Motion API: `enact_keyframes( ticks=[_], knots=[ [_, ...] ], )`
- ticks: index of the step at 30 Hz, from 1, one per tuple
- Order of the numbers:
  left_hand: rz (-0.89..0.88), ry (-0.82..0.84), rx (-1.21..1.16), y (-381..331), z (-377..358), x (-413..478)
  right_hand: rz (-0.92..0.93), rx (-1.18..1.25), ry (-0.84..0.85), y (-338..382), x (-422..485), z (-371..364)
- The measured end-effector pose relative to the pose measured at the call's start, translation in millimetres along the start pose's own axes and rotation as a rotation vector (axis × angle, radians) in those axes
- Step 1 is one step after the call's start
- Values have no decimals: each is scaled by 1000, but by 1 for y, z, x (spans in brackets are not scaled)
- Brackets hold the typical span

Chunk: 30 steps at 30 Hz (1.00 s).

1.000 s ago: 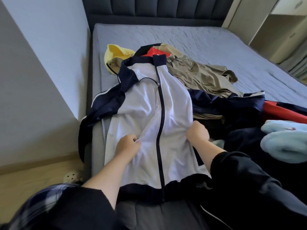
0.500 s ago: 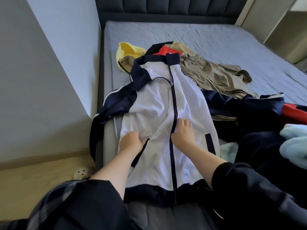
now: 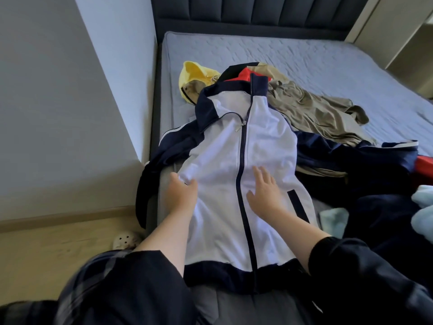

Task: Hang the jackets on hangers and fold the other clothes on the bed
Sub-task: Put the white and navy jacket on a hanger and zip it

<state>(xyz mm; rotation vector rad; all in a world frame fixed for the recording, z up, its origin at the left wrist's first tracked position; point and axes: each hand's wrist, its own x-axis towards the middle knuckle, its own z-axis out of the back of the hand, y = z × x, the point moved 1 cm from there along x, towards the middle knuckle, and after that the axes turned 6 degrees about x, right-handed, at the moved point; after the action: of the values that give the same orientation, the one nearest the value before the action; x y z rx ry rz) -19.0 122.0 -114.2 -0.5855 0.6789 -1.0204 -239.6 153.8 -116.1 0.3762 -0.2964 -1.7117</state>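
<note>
At near-left edge of bed [image 3: 304, 55], zipped white-navy jacket [image 3: 234, 160]; left hand [image 3: 181, 198] grip pinches its fabric, right hand [image 3: 264, 195] grip released, flat on it.

Grey wall [image 3: 58, 113], wooden floor [image 3: 46, 254], padded headboard [image 3: 257, 15]

The jacket [image 3: 234, 160] covers most of the yellow garment [image 3: 192, 71] and the red-and-black garment [image 3: 243, 72] under its collar. The fingertips of the left hand [image 3: 181, 195] are lost in a white fold, perhaps pinching it. The right edge cuts off the light blue fabric [image 3: 424, 212] and a red piece [image 3: 425, 164]; a pale shoe [image 3: 124, 239] sits half behind the forearm
</note>
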Motion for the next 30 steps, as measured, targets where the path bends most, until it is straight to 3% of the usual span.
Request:
enact_keyframes(
  ticks=[2, 4, 6, 9, 12, 14, 16, 17, 18, 22, 26, 28, 30],
  knots=[
    [-8, 116, 162, 2, 0, 1, 61, -152, 225, 2, 0, -9],
    [-27, 64, 252, 3, 2, 3, -22, -263, 384, -1, -1, -14],
    [-212, -101, 374, -2, 3, 6, -101, -234, 171, -1, 4, -7],
    [-541, -147, 442, -12, -5, 13, 105, -184, -179, 14, 20, 8],
    [-597, 14, 635, -13, -24, 19, 342, -266, -135, 38, 40, 14],
    [-551, 136, 760, -7, -35, 25, 194, -338, 34, 35, 55, 11],
    [-404, 206, 815, -2, -38, 34, -207, -315, 176, 20, 67, 15],
    [-354, 177, 798, -2, -37, 39, -345, -311, 206, 15, 70, 18],
    [-352, 97, 750, -4, -33, 42, -365, -328, 170, 13, 72, 20],
    [-653, -227, 454, -33, -24, 51, 36, -200, -304, 34, 83, 23],
    [-680, -368, 219, -59, -19, 68, 255, -18, -318, 78, 101, 19],
    [-630, -280, 312, -65, -22, 82, 284, -21, -326, 99, 119, 20],
    [-526, -62, 467, -58, -28, 101, 239, -59, -325, 114, 143, 23]
  ],
)
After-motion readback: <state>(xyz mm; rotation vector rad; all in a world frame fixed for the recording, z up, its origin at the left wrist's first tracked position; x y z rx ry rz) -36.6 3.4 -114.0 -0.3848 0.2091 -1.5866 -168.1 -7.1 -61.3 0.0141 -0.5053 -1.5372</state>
